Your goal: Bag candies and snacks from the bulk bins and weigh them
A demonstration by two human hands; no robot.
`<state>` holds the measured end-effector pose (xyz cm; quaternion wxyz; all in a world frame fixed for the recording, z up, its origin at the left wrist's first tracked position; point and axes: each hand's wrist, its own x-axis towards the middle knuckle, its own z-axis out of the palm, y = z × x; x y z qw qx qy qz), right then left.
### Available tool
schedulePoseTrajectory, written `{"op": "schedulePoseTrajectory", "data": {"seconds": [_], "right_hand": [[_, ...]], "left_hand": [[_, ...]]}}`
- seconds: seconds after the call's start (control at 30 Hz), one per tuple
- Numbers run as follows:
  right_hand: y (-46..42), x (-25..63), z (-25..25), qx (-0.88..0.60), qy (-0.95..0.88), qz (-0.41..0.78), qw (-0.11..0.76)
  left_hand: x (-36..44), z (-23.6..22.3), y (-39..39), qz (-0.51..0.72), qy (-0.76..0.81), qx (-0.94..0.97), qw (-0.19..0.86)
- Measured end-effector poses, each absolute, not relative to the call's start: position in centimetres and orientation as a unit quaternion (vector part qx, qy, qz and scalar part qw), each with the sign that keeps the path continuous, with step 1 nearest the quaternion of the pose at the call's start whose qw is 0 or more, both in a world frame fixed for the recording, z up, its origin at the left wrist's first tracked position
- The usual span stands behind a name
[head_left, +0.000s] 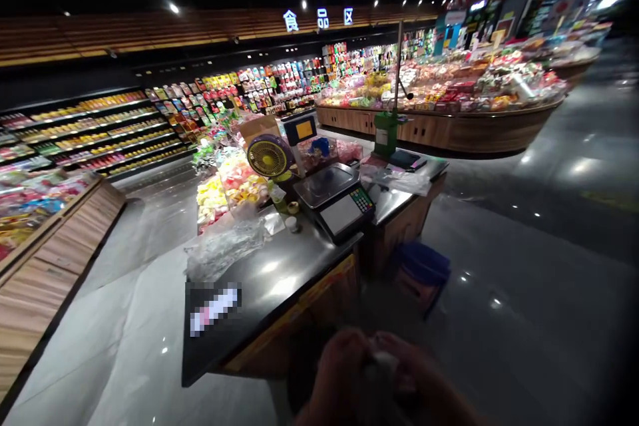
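Note:
Both my hands are low at the bottom edge of the view, dim and blurred. My left hand (334, 373) and my right hand (419, 379) are closed together around something pale and thin (382, 366), which I cannot make out. They hover above the dark shiny floor, just in front of the black counter (259, 293).
On the counter stand a weighing scale (334, 200), a small yellow fan (269, 156) and crumpled clear plastic bags (224, 246). A blue crate (422, 266) sits on the floor by the counter. Wooden display bins of packaged sweets (449, 93) and lit shelves (100, 133) surround the aisle.

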<state>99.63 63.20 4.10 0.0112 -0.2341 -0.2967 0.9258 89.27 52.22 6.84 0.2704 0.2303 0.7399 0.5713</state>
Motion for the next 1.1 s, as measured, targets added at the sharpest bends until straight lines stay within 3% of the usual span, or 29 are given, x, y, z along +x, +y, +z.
{"op": "schedulePoseTrajectory", "data": {"seconds": [0.1, 0.2, 0.3, 0.47, 0.63, 0.8, 1.1], "right_hand": [[68.8, 97.8, 2.6, -0.291, -0.397, 0.865, 0.096], [74.7, 95.1, 0.9, -0.272, -0.64, 0.69, 0.199], [80.3, 91.0, 0.1, -0.194, -0.792, 0.532, 0.229], [88.8, 80.3, 2.3, -0.123, -0.869, 0.406, 0.255], [96.2, 69.2, 4.9, -0.094, -0.889, 0.353, 0.276], [101.9, 61.2, 5.3, -0.073, -0.896, 0.328, 0.289], [106.7, 55.2, 2.6, -0.005, -0.929, 0.329, 0.17]], "left_hand": [[84.8, 7.6, 56.7, 0.548, 0.75, 0.345, 0.135], [79.2, 8.9, 60.9, 0.525, 0.766, 0.364, 0.074], [73.4, 11.2, 65.6, 0.534, 0.783, 0.313, 0.058], [63.6, 16.1, 74.5, 0.642, 0.723, 0.256, 0.006], [54.6, 18.8, 82.7, 0.688, 0.688, 0.228, -0.017], [48.2, 18.4, 88.6, 0.675, 0.705, 0.215, -0.024], [42.5, 13.5, 91.0, 0.456, 0.872, 0.181, -0.007]]}}
